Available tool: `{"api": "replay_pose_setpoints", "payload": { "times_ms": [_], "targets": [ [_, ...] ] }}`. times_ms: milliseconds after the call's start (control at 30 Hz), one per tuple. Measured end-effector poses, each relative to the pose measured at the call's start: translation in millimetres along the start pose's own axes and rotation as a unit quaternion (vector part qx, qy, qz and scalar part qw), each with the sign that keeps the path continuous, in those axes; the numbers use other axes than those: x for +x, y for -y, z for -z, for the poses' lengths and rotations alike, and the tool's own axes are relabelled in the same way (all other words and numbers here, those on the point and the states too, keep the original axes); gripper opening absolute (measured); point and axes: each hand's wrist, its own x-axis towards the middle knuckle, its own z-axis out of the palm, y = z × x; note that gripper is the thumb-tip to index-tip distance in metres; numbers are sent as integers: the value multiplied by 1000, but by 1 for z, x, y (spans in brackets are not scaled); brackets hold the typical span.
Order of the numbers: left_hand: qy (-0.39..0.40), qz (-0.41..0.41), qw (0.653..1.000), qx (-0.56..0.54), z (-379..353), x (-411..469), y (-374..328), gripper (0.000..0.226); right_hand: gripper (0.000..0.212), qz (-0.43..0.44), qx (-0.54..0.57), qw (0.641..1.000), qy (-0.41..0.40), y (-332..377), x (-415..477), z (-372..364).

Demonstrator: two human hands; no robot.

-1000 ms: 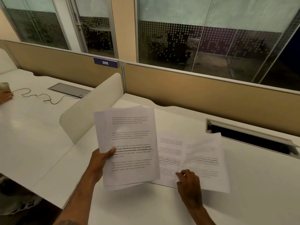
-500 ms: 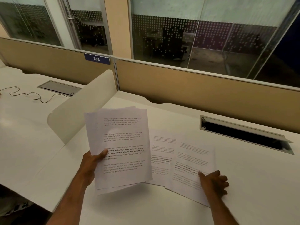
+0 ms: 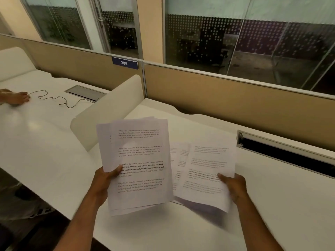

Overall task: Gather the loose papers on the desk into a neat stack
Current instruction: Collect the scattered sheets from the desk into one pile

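Over the white surface (image 3: pixel 272 205) the left hand (image 3: pixel 104 180) is gripping the gathered stack (image 3: pixel 137 160) while the right hand (image 3: pixel 233 187) is pinching a lifted sheet (image 3: pixel 206 169), next needing it laid onto the stack, last sheets (image 3: pixel 178 160) lying beneath.

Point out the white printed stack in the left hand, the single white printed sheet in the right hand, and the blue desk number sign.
White printed stack (image 3: pixel 139 160): head view, middle of top page.
Single white printed sheet (image 3: pixel 208 167): head view, centre.
Blue desk number sign (image 3: pixel 124 63): head view, on the digits.
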Motion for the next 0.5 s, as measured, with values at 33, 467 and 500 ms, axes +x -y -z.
{"api": "replay_pose_setpoints", "payload": {
  "times_ms": [33, 467, 500],
  "targets": [
    [-6, 3, 1000, 1, 5, -2, 0, 42, 46, 2, -34, 999, -6, 0, 0, -10],
    [-8, 15, 999, 28, 57, 18, -17, 49, 74, -131, -290, 946, -67, -6, 5, -76],
    [-2, 15, 999, 29, 58, 20, -17, 51, 68, -137, -276, 950, -58, -6, 6, -74]
  ]
}}
